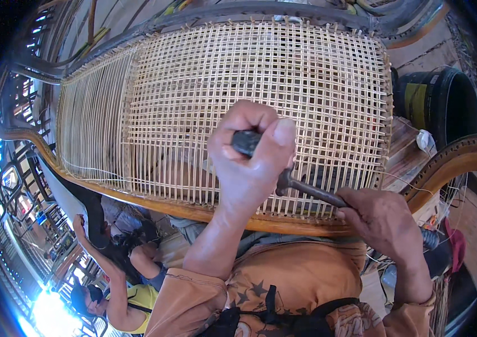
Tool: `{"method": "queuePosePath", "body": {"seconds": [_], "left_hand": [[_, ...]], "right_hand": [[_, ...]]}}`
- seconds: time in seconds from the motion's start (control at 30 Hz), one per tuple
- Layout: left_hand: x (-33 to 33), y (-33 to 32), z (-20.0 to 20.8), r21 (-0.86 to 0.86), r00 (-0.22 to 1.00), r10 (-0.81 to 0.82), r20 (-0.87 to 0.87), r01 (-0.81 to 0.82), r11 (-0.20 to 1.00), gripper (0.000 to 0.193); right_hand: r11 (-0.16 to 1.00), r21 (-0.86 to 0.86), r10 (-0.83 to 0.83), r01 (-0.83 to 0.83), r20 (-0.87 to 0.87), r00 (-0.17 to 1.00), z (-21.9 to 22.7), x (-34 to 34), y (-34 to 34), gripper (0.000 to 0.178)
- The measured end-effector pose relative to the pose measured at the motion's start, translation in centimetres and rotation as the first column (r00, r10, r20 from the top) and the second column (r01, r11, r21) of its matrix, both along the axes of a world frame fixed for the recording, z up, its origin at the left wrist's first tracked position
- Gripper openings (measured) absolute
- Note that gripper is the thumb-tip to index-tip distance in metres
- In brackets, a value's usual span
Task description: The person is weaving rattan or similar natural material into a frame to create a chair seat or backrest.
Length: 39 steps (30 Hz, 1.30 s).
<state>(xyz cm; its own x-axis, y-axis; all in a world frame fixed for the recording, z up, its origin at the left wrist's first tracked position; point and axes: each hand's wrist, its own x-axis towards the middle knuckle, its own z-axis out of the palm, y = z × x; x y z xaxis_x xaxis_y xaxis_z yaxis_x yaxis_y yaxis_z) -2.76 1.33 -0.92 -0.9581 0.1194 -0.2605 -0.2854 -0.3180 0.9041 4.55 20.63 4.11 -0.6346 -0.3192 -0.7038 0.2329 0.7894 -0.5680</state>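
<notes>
Head view: pale, open-gridded cane webbing (328,95) stretches across a curved wooden frame (300,226), its left part only parallel strands. The left grip (252,154) clenches a dark handle (244,142); the right grip (381,222) grasps a hammer-like tool (316,192).

We see a curved wooden frame (160,205) carrying the woven cane panel (249,73) from ten o'clock through twelve to two. Farther out toward two, the plank floor (429,54) bears a black bucket (434,106).
</notes>
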Motion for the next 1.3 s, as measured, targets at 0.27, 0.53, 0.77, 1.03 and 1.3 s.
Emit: {"method": "queuePosePath", "body": {"seconds": [0.27,0.53,0.77,1.03,1.3], "left_hand": [[0.3,0.5,-0.6,-0.044,1.000,-0.018,0.004,0.018,0.999,0.021],[0.2,1.1,0.6,0.061,0.999,0.031,0.025,-0.033,0.998,0.019],[0.2,1.8,-0.4,0.043,0.999,-0.015,0.050,0.013,0.999,0.021],[0.3,2.2,0.5,0.060,0.999,-0.008,0.038,0.006,0.998,0.020],[0.6,2.7,-1.3,0.010,0.999,-0.051,0.001,0.051,0.999,0.021]], "right_hand": [[1.000,0.018,0.004,-0.004,0.019,1.000,0.5,0.7,0.1,0.020],[0.999,-0.034,-0.006,0.007,0.040,0.999,0.4,0.3,1.0,0.024],[0.999,-0.014,0.031,-0.030,0.071,0.997,0.5,1.0,1.1,0.024],[0.999,-0.026,-0.035,0.036,0.036,0.999,0.4,1.2,1.7,0.025],[0.997,-0.066,-0.031,0.032,0.026,0.999,0.6,2.2,1.9,0.026]]}}
